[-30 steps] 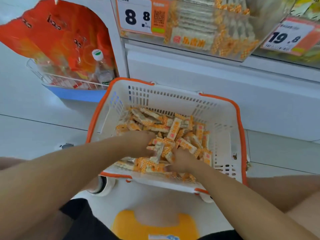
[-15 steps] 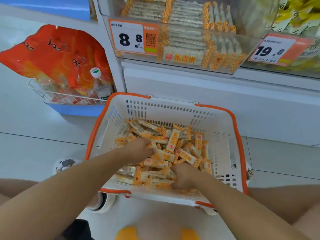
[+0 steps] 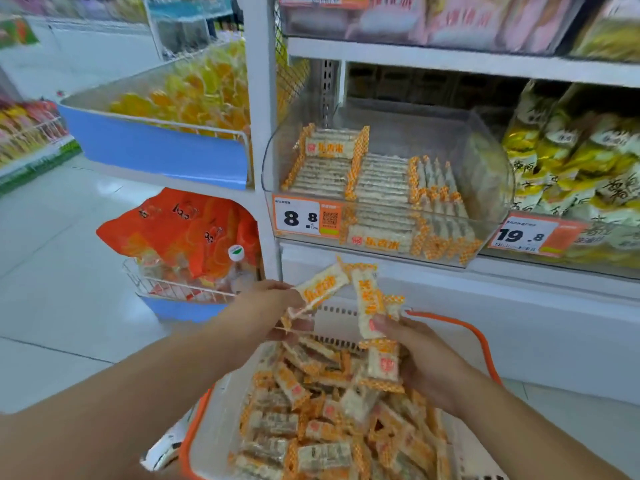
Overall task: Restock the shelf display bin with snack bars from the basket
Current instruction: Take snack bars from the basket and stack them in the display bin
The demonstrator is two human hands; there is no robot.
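Lifting snack bars [image 3: 323, 289] from basket [image 3: 485, 348], both hands' fingers [image 3: 382, 323] grasping (previously buried)

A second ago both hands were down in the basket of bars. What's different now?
Both hands have come up out of the basket, each now gripping snack bars: the left hand holds one, the right hand several. They are raised toward the clear display bin, and the view has tilted up to the shelf. The basket remains full of loose bars, and the bin's stacked rows look untouched.
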